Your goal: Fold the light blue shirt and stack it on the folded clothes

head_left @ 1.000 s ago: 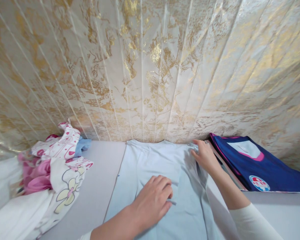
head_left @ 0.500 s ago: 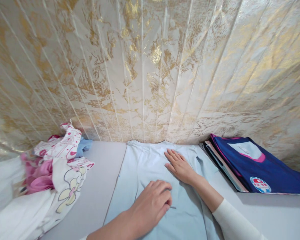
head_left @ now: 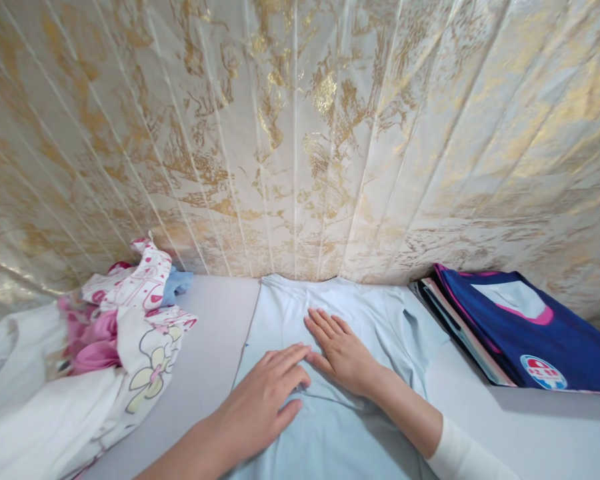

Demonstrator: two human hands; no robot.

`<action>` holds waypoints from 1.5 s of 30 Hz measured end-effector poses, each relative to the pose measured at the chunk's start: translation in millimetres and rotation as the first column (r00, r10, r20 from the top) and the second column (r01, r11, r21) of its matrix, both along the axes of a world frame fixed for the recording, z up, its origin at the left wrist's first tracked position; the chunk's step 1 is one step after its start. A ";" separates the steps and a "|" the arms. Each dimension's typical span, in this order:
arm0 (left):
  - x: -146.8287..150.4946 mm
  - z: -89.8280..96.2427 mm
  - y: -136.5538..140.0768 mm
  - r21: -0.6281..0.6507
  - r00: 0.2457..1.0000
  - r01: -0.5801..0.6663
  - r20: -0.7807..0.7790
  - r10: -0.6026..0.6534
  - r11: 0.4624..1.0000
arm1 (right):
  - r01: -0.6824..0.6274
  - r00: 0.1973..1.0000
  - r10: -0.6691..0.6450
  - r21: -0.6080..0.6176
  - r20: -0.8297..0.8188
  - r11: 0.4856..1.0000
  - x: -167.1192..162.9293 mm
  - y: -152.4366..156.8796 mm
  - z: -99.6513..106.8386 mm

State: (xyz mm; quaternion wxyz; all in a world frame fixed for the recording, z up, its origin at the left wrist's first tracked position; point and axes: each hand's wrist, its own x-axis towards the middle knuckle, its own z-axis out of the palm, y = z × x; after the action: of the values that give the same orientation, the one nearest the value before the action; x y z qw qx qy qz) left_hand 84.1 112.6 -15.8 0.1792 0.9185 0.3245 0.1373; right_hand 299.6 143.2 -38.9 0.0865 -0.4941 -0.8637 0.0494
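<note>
Pale blue shirt: lies flat at the centre of the table, collar end away from the person, lower part cut off by the frame. Done so far, by judgement: cloth mostly spread, its left edge fairly straight with 0 sleeves seen out on that side, so probably tucked in (not certain). Not done: 1 sleeve lies out at the right, creases run across the middle, and the body is not in a compact block.

Left hand: on the shirt, fingers slightly bent, thumb set apart. Grip loose; no cloth seen pinched, though the underside is hidden. Right hand: palm down, fingers extended on the shirt front, grip spread flat. The 2 hands nearly meet; contact between them cannot be told.

Right of shirt: folded stack, several layers at its edge (count unclear), navy garment on top. Reads as finished work.

Left of shirt: loose heap of white, pink, printed and blue cloth, unfolded. Judged untreated; larger share of work appears left here.

Behind: gold-patterned wall.
</note>
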 end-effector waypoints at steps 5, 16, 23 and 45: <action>4.0 3.7 -3.7 0.116 0.993 -0.100 -0.051 0.107 0.988 | 0.013 0.999 -0.013 0.002 0.035 1.000 1.4 -0.1 0.3; -10.4 5.3 -3.3 -0.244 0.960 -0.194 0.153 0.235 0.950 | 0.025 0.999 -0.024 -0.054 0.024 0.998 0.0 -0.6 6.3; -36.5 -15.7 -32.1 0.060 0.968 -0.246 0.075 0.241 0.967 | -0.121 0.972 0.122 0.017 -0.199 0.992 -11.5 -22.3 30.4; -34.2 -30.3 -56.3 0.407 0.955 -0.121 -0.201 0.218 0.905 | -0.014 0.960 0.003 -0.037 -0.281 0.999 -36.7 -41.4 14.3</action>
State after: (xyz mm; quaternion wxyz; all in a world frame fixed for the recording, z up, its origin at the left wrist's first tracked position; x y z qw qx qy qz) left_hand 50.0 56.2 -46.1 -0.0611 0.9136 0.3890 0.1013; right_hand 262.9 101.8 -24.6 0.1981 -0.4802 -0.8436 0.1360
